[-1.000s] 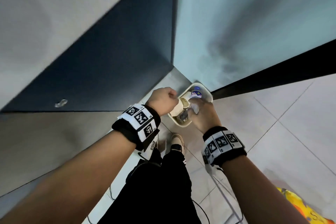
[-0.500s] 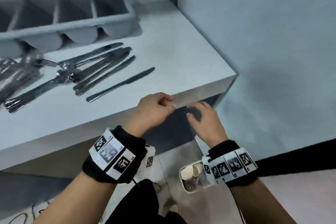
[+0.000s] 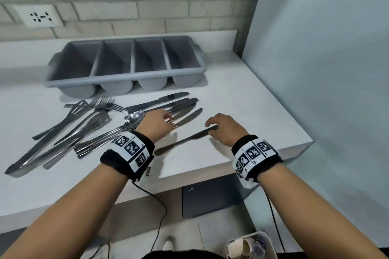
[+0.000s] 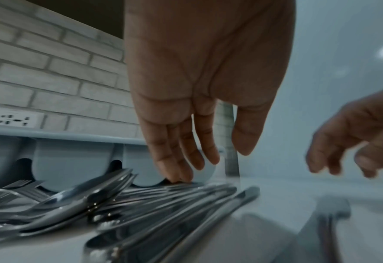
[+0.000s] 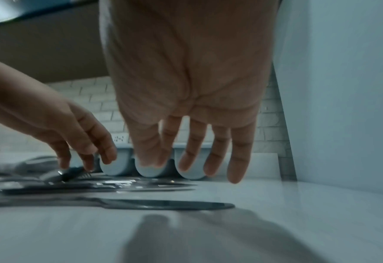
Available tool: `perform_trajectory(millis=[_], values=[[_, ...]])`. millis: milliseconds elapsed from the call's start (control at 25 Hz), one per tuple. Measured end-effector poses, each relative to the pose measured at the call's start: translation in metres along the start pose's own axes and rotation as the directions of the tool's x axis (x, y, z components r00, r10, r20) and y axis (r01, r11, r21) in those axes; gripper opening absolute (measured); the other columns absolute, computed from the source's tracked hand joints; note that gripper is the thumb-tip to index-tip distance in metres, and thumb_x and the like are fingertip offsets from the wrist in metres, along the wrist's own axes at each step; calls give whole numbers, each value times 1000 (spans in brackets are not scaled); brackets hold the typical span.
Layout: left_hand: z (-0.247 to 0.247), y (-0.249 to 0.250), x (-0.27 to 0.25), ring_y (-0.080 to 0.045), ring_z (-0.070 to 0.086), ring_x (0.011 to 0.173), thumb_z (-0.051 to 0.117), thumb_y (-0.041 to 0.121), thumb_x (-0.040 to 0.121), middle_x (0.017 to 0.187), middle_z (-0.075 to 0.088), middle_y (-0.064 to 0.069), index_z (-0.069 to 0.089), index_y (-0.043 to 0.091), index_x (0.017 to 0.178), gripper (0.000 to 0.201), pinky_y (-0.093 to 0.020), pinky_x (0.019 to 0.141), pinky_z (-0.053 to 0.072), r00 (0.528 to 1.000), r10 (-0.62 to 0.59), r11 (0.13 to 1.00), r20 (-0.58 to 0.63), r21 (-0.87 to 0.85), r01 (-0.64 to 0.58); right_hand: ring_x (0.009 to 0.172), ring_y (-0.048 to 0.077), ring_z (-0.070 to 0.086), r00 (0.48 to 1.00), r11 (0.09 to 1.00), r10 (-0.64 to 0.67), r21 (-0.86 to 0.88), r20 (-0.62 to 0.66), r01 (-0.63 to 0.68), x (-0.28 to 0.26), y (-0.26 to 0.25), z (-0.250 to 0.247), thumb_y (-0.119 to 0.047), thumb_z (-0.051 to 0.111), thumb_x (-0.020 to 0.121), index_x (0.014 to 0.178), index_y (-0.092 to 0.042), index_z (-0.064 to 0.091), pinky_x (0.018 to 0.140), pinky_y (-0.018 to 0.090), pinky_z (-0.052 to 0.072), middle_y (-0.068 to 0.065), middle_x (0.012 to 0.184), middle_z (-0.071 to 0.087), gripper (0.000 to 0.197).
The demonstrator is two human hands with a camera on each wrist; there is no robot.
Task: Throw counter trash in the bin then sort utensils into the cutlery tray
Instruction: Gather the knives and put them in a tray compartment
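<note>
Head view, lone knife: the lone knife [image 3: 185, 140] lies on the white surface [image 3: 242, 99], long axis slanting from near-left handle to far-right blade tip; the right hand [image 3: 225, 130] is above its blade end and nearer to it than the left.
Head view, knife group: the left hand [image 3: 156, 125] reaches into the knife group [image 3: 168, 104]; whether its fingers touch is unclear.
Head view, tray: the cutlery tray [image 3: 126, 75] stands beyond the utensils, four compartments, nothing seen inside.
Head view, bin: the bin [image 3: 249, 246] on the floor holds trash, so sorting looks like the step in hand.
Left wrist view, fingers: fingers [image 4: 181, 156] straight, angled down onto the knives, holding nothing.
Right wrist view, fingers: fingers [image 5: 217, 151] spread and straight, hanging above the knife blade, apart from it, gripping nothing.
Writing: only black-and-white marker squares on the wristbands [image 3: 130, 147]; a wall socket [image 3: 37, 16], no readable text.
</note>
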State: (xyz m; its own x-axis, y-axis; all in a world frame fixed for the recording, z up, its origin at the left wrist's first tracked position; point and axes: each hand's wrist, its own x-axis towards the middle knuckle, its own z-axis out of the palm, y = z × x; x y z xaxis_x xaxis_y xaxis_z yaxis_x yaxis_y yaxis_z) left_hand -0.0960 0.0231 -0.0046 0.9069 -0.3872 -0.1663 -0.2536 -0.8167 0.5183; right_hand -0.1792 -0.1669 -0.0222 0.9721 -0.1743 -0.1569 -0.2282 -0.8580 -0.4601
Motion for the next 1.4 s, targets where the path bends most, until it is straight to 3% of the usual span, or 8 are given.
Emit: perform_trajectory(millis=[200,360,520,680,880,1040,1240,1400], values=[[6,-10,34,-29,51,123,64,36,79,138,46,-11,42,15,137,65,-38,100,43,990,40,947,135,311,-81,125,26,41,966,942,53,-332,253,35,46,1,2,-20,64,81,123,-37,53,102,41,38,-3,137,46,46],[10,-15,50,-30,50,123,65,34,80,136,46,-13,43,10,135,64,-38,99,44,983,15,913,185,398,-89,97,22,59,969,962,83,-274,233,-16,62,0,4,-12,68,76,86,-29,59,82,33,47,-5,93,57,22],[12,-17,59,-29,58,115,59,21,84,128,57,-12,52,12,125,43,-37,94,50,986,38,926,160,366,-95,83,20,56,955,973,120,-221,272,-59,71,0,2,-8,66,73,60,-27,45,83,39,50,-11,73,55,31],[12,-22,66,-30,61,110,64,22,80,122,61,-11,58,11,118,40,-38,89,51,986,55,932,158,346,-107,82,19,52,973,989,78,-143,217,-48,79,-4,-2,0,61,76,66,-19,51,76,30,42,-3,80,54,24],[17,-23,72,-30,61,111,57,16,88,121,63,-15,62,1,113,30,-34,91,50,970,32,927,240,356,-119,88,20,49,991,996,21,-91,131,-9,88,-11,-4,-2,66,75,91,-10,58,87,35,43,0,95,45,20],[9,-26,74,-29,56,117,56,25,91,124,61,-15,58,2,118,36,-34,95,45,970,39,950,241,291,-111,85,22,55,997,992,24,-125,73,-15,97,-14,-12,-7,66,75,73,-17,60,77,31,40,-2,83,58,12],[-3,-27,71,-33,57,109,42,25,94,120,61,-19,55,2,115,33,-36,92,45,985,28,981,169,185,-60,93,17,39,987,987,-156,-35,-38,155,108,-22,-36,-7,64,81,79,-12,63,81,26,32,1,87,51,5],[-19,-14,72,-34,57,104,37,19,98,114,63,-19,52,4,103,22,-32,84,42,992,76,997,103,-39,-73,104,20,40,947,940,-314,-160,-62,301,116,-42,-57,-14,58,86,90,-5,67,94,32,35,1,93,46,13]])
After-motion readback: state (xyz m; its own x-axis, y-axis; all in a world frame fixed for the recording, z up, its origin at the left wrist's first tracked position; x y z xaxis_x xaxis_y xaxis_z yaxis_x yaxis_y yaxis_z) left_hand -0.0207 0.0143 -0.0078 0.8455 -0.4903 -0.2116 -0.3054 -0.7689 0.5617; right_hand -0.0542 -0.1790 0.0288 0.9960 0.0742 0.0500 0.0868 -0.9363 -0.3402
